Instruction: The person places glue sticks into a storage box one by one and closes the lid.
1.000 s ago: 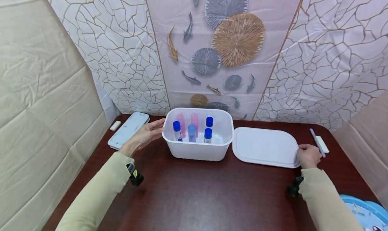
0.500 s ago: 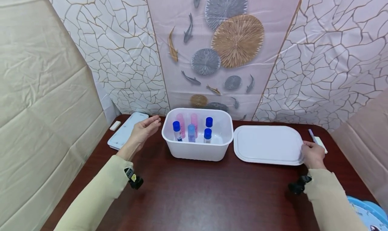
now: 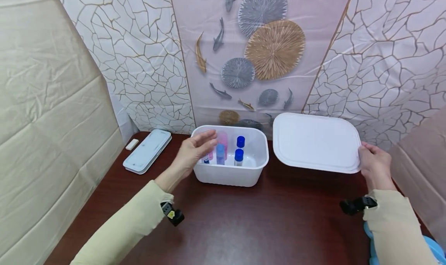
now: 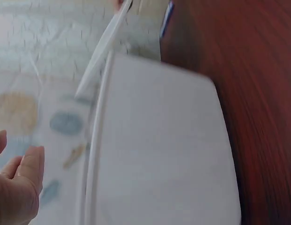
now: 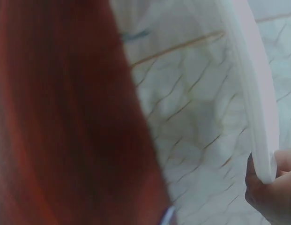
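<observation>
My right hand (image 3: 376, 162) pinches the right end of a white lid (image 3: 317, 143), which is raised off the table beside the bin. In the right wrist view the lid (image 5: 257, 93) shows edge-on, with thumb and fingers on opposite faces. My left hand (image 3: 195, 151) is held with extended fingers over the left part of a white plastic bin (image 3: 230, 176), holding nothing. Inside the bin stand several small bottles: blue-capped ones (image 3: 239, 154), a light-blue-capped one (image 3: 220, 153) and pink ones (image 3: 223, 139), partly hidden by the left hand.
At the back left of the dark red table (image 3: 244, 222) lie a pale flat case (image 3: 148, 151) and a small white block (image 3: 132, 144). A light blue object (image 3: 433, 247) is at the lower right, partly behind the sleeve. A patterned cloth (image 3: 146, 64) hangs behind.
The right hand has lifted the lid off the table and moved slightly right. The left hand has left the bin's left rim, risen and moved right over the bin.
</observation>
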The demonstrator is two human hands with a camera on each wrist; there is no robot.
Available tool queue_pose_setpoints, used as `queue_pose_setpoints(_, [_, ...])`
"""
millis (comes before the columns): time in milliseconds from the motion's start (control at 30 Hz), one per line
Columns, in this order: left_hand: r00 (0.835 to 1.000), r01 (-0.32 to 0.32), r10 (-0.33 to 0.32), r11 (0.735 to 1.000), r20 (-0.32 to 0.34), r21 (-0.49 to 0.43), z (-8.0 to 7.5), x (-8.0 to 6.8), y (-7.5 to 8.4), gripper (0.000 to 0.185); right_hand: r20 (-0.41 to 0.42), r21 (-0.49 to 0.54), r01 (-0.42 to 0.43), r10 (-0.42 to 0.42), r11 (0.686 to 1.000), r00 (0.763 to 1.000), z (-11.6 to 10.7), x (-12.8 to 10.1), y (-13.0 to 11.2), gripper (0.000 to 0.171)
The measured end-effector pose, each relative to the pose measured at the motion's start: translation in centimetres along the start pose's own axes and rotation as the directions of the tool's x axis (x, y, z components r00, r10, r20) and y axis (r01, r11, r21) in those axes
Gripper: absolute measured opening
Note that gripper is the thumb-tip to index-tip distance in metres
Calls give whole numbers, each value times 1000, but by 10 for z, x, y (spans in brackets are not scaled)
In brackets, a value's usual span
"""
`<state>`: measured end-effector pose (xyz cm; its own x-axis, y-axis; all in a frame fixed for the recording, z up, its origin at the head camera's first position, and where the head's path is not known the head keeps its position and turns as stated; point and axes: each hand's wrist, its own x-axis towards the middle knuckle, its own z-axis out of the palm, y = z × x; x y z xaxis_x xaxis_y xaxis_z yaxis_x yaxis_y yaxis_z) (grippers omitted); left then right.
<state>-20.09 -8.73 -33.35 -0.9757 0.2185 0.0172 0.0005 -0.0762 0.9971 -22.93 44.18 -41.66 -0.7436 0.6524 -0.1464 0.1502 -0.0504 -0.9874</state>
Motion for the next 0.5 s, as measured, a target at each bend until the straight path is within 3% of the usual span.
queue_pose_setpoints(100, [996,21,-18,999,84,-43,21,2,0,45,40,77,30,-33,997,999,8,-1,-8,25])
queue_pose_setpoints(233, [987,37,-19,992,158,-116,41,3,-2,45,133,195,37,-64,980,989,23,-23,-24,25])
queue_pose_setpoints(333, [982,45,-18,989,186,-144,52,2,-2,45,187,281,61,-117,958,975,34,-42,-32,16])
queue_pose_setpoints(500, [984,49,-20,987,179,-156,60,-1,-4,44,277,360,109,-218,927,936,48,-34,-12,20])
